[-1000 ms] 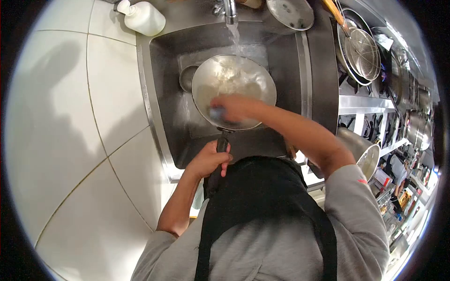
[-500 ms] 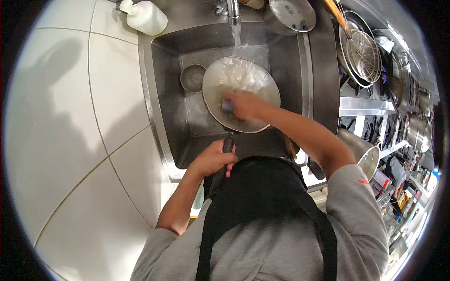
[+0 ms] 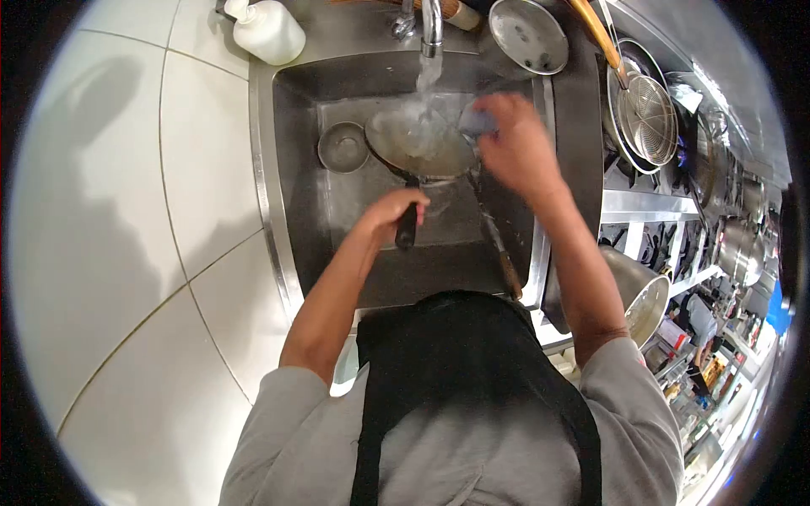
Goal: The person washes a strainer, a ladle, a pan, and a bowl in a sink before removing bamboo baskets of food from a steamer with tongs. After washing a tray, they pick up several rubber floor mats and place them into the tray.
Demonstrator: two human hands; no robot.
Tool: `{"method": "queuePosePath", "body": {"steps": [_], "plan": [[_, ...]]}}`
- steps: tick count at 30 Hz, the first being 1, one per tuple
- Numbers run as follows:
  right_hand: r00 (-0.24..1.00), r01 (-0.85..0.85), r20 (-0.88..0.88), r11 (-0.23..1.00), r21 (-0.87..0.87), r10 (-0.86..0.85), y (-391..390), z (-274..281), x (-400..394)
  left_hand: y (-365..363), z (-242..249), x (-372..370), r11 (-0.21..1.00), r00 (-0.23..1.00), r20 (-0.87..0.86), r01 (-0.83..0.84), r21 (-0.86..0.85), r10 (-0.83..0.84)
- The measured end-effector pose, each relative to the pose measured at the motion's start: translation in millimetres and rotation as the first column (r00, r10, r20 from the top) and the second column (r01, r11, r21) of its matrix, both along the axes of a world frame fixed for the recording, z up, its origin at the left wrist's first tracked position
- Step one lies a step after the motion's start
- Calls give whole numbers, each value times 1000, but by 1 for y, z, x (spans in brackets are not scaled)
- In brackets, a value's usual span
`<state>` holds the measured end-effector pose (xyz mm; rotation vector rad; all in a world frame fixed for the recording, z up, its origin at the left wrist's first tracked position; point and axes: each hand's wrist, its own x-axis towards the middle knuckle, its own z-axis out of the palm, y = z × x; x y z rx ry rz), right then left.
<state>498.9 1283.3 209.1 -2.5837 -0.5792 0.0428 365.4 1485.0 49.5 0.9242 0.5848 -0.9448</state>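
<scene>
My left hand (image 3: 395, 211) is wrapped round the black handle of a frying pan (image 3: 422, 160), which is tilted inside the steel sink (image 3: 371, 274). Water (image 3: 428, 78) pours from the faucet (image 3: 431, 35) into the pan and splashes there. Just right of the pan's rim, my right hand (image 3: 519, 148) grips a grey-blue scrubbing pad (image 3: 479, 121), somewhat blurred by motion. A small round metal bowl (image 3: 343, 148) lies on the sink floor to the left. Below my right hand, a long tool with a wooden handle (image 3: 510, 274) leans against the sink's front edge.
A white pump bottle (image 3: 268, 35) stands at the sink's back left corner. A round metal dish (image 3: 529, 35) and a bristled brush (image 3: 462, 13) lie behind the sink. To the right are a wire strainer (image 3: 648, 118), a large pot (image 3: 637, 295) and, farther off, another person (image 3: 702, 319).
The pan has moved away from my body and tipped, with my left hand still on its handle. My right hand has lifted the pad out of the pan toward the right.
</scene>
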Motion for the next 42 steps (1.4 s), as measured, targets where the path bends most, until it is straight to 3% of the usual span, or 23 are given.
{"method": "queuePosePath", "body": {"steps": [2, 3, 5, 8, 9, 11, 12, 13, 14, 15, 17, 20, 24, 26, 30, 33, 36, 38, 41, 42], "plan": [[976, 97, 200, 992, -77, -80, -7, 34, 24, 1, -1, 32, 999, 999, 16, -45, -30, 46], [946, 99, 319, 991, -95, -64, -13, 37, 41, 0, -15, 46, 984, 989, -88, -128, -126, 117], [934, 87, 355, 987, -133, -34, -25, 31, 78, -2, -52, 69, 909, 923, -317, -312, -276, 220], [886, 3, 457, 987, -163, 73, -20, 30, 85, -1, -54, 102, 888, 929, -236, -349, -299, 286], [862, -29, 494, 983, -181, 116, -12, 32, 82, 0, -48, 116, 849, 884, -329, -432, -304, 332], [918, -191, 334, 976, -104, 215, 5, 28, 53, 2, -20, 138, 759, 763, -509, -586, -284, 399], [929, -263, 257, 963, -53, 268, 14, 22, 41, 1, -4, 143, 857, 895, -108, -445, -258, 432], [938, -309, 174, 951, 19, 301, 23, 5, 33, -2, 12, 148, 933, 882, 309, -318, -165, 356], [937, -345, 92, 934, 95, 337, 33, -14, 23, -4, 27, 154, 932, 847, 388, -336, -138, 363], [965, -261, 48, 953, 152, 257, 44, -30, 20, -6, 41, 160, 927, 807, 464, -358, -109, 366], [993, -88, -57, 963, 254, 106, 61, -52, 23, -7, 57, 181, 758, 771, -27, -632, -162, 637], [974, 39, -225, 964, 262, 22, 70, -51, 31, -3, 45, 192, 710, 721, -43, -690, -138, 692], [974, 134, -215, 942, 309, -68, 78, -53, 37, -7, 51, 189, 677, 683, 16, -721, -146, 730], [962, 193, -245, 936, 293, -122, 76, -43, 37, -10, 57, 186, 711, 722, -32, -687, -149, 691], [961, 152, -263, 959, 239, -86, 72, -44, 45, -21, 53, 178, 717, 722, -60, -692, -90, 689], [957, 70, -288, 984, 166, -20, 71, -41, 47, -17, 11, 177, 719, 796, -160, -599, -352, 584], [959, -34, -277, 995, 96, 60, 72, -51, 56, -24, 12, 169, 591, 706, -231, -694, -410, 669], [968, -76, -230, 992, 100, 97, 77, -64, 62, -22, -7, 173, 591, 727, -222, -667, -453, 650], [791, -126, -555, 957, 262, 256, 78, -37, 59, -22, -17, 174, 521, 709, -246, -669, -530, 661], [796, -25, -554, 927, 375, 245, 80, -38, 57, -23, -29, 169, 449, 646, -323, -735, -509, 692]]}}
